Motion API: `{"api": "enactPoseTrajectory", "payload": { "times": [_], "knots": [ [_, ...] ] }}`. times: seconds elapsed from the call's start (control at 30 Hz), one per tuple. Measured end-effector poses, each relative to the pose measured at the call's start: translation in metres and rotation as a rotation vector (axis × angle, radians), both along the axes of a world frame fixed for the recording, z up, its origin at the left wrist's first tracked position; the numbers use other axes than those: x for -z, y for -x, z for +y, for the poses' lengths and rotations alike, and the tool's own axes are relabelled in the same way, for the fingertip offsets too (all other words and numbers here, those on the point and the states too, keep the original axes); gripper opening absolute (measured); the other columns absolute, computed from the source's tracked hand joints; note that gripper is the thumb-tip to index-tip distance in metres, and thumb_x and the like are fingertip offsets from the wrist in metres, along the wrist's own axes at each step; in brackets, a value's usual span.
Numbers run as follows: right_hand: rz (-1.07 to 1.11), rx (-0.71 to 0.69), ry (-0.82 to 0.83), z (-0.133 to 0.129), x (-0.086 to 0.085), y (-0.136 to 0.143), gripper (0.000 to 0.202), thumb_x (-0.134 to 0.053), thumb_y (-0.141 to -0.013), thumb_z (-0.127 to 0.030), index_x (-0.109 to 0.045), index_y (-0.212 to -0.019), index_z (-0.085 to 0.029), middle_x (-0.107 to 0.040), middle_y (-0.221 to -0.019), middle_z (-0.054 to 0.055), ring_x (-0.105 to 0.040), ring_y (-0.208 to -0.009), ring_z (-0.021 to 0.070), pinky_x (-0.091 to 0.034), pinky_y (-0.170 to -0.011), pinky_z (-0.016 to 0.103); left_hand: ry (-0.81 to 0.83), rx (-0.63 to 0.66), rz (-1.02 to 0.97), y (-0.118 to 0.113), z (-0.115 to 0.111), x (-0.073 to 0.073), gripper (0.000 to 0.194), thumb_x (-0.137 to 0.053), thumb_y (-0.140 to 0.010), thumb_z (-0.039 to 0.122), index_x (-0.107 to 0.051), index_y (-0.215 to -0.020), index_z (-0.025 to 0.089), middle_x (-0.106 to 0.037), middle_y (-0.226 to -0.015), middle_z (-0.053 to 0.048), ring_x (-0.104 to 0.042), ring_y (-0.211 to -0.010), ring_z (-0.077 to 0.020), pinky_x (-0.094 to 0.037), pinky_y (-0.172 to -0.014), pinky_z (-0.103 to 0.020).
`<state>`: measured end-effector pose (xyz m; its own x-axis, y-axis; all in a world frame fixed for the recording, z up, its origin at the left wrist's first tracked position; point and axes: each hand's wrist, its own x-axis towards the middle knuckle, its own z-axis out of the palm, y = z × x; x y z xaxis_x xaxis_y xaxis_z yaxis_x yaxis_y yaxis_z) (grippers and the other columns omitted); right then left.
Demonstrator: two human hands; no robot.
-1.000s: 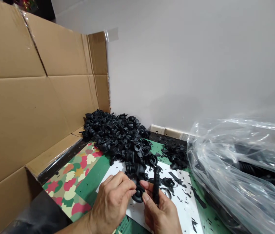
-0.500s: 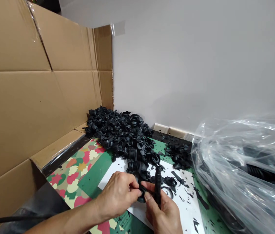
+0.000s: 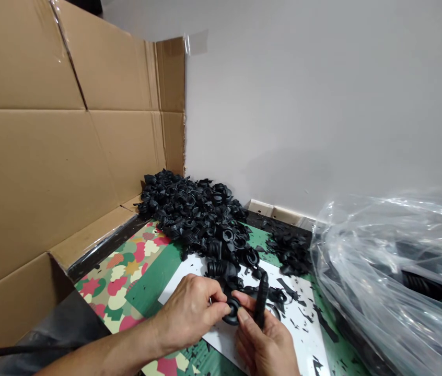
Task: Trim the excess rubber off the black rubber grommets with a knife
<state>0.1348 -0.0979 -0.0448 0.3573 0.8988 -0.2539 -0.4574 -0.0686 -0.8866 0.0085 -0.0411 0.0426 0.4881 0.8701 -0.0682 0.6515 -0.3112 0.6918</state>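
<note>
Between my two hands is a round black rubber part (image 3: pixel 232 312), above a white sheet (image 3: pixel 303 334). The thumb and forefinger of my left hand (image 3: pixel 192 310) pinch its left side. My right hand (image 3: pixel 262 334) grips its right side, and a slim dark tool (image 3: pixel 261 300) stands up out of that same hand, its lower end hidden by the fingers. Just beyond my hands, a ribbed black part (image 3: pixel 215 269) and loose black scraps lie at the sheet's far edge.
Behind the sheet rises a heap of black rubber parts (image 3: pixel 193 209), with a pile of scraps (image 3: pixel 289 250) to its right. Cardboard (image 3: pixel 119 151) walls the left side. A clear plastic bag (image 3: pixel 393 282) holding black parts bulges at the right. The grey wall (image 3: pixel 323 104) stands behind.
The tool's upper end has tilted to the right. The round part sits slightly further right in view, still held by both hands. The whole view has shifted a little.
</note>
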Motion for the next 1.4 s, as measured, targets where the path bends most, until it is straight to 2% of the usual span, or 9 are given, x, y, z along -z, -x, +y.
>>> {"api": "enactPoseTrajectory", "payload": {
  "times": [0.17, 0.37, 0.57, 0.67, 0.8, 0.97, 1.2, 1.3, 1.4],
  "knots": [
    [-0.101, 0.009, 0.035, -0.002, 0.003, 0.0, 0.05, -0.078, -0.06, -0.053, -0.072, -0.093, -0.016, -0.052, -0.043, -0.003, -0.045, -0.037, 0.013, -0.033, -0.036, 0.024, -0.112, 0.06, 0.069, -0.003, 0.0, -0.001, 0.017, -0.056, -0.073, 0.018, -0.071, -0.065, 0.018, -0.066, -0.058, -0.002, -0.053, -0.054, -0.0156, -0.035, -0.054, -0.024],
    [-0.099, 0.007, 0.036, -0.003, -0.003, -0.003, 0.052, -0.077, -0.06, -0.055, -0.071, -0.094, -0.017, -0.053, -0.045, -0.004, -0.041, -0.036, 0.0113, -0.03, -0.037, 0.024, -0.008, -0.008, -0.053, -0.005, -0.003, 0.003, 0.018, -0.052, -0.071, 0.015, -0.07, -0.066, 0.015, -0.062, -0.054, 0.0, -0.051, -0.051, -0.0133, -0.034, -0.048, -0.022],
    [0.165, -0.013, 0.04, -0.002, -0.019, -0.001, 0.052, -0.086, -0.052, -0.046, -0.067, -0.089, -0.016, -0.035, -0.04, -0.012, -0.029, -0.036, 0.0055, -0.026, -0.038, 0.02, 0.098, -0.07, -0.208, -0.002, -0.001, 0.011, 0.018, -0.052, -0.073, 0.019, -0.068, -0.068, 0.014, -0.058, -0.053, 0.002, -0.051, -0.049, -0.0122, -0.036, -0.047, -0.021],
    [0.285, -0.025, 0.057, -0.002, -0.026, 0.0, 0.054, -0.089, -0.047, -0.042, -0.065, -0.087, -0.015, -0.031, -0.041, -0.015, -0.025, -0.036, 0.0029, -0.023, -0.039, 0.017, 0.096, -0.065, -0.232, 0.0, -0.003, 0.011, 0.017, -0.052, -0.076, 0.018, -0.067, -0.069, 0.014, -0.06, -0.057, 0.001, -0.055, -0.051, -0.0126, -0.037, -0.048, -0.021],
    [0.315, -0.037, 0.063, -0.001, -0.026, -0.001, 0.052, -0.09, -0.048, -0.039, -0.066, -0.088, -0.015, -0.032, -0.04, -0.014, -0.024, -0.035, 0.0022, -0.021, -0.037, 0.017, -0.055, -0.016, -0.182, 0.002, -0.007, 0.006, 0.014, -0.054, -0.081, 0.017, -0.068, -0.079, 0.015, -0.065, -0.064, 0.0, -0.057, -0.055, -0.0131, -0.042, -0.056, -0.023],
    [0.162, -0.004, 0.042, 0.001, -0.014, -0.002, 0.051, -0.085, -0.054, -0.046, -0.068, -0.09, -0.014, -0.045, -0.043, -0.008, -0.034, -0.034, 0.0057, -0.025, -0.035, 0.019, -0.391, 0.174, 0.009, 0.006, -0.006, 0.007, 0.019, -0.048, -0.087, 0.01, -0.066, -0.085, 0.018, -0.069, -0.078, -0.003, -0.063, -0.071, -0.017, -0.045, -0.069, -0.027],
    [0.092, 0.082, 0.036, 0.004, -0.002, 0.0, 0.05, -0.085, -0.051, -0.044, -0.072, -0.089, -0.014, -0.051, -0.044, -0.005, -0.044, -0.038, 0.0099, -0.031, -0.036, 0.021, -0.721, 0.289, 0.268, 0.006, -0.002, 0.003, 0.016, -0.054, -0.084, 0.007, -0.063, -0.075, 0.018, -0.064, -0.081, -0.004, -0.058, -0.071, -0.0199, -0.043, -0.062, -0.03],
    [0.051, 0.098, 0.039, 0.005, 0.001, -0.001, 0.048, -0.085, -0.053, -0.044, -0.073, -0.088, -0.015, -0.05, -0.043, -0.005, -0.046, -0.039, 0.0114, -0.034, -0.037, 0.022, -0.756, 0.351, 0.351, 0.004, -0.002, 0.0, 0.017, -0.054, -0.084, 0.007, -0.062, -0.073, 0.017, -0.063, -0.075, -0.004, -0.057, -0.068, -0.0207, -0.043, -0.062, -0.033],
    [-0.014, 0.1, 0.024, 0.005, 0.003, -0.002, 0.047, -0.083, -0.055, -0.046, -0.074, -0.089, -0.015, -0.05, -0.042, -0.005, -0.045, -0.038, 0.0119, -0.035, -0.037, 0.023, -0.683, 0.362, 0.363, 0.0, -0.002, 0.0, 0.016, -0.054, -0.085, 0.008, -0.063, -0.075, 0.017, -0.065, -0.074, -0.003, -0.059, -0.066, -0.0198, -0.044, -0.062, -0.032]
  ]
}}
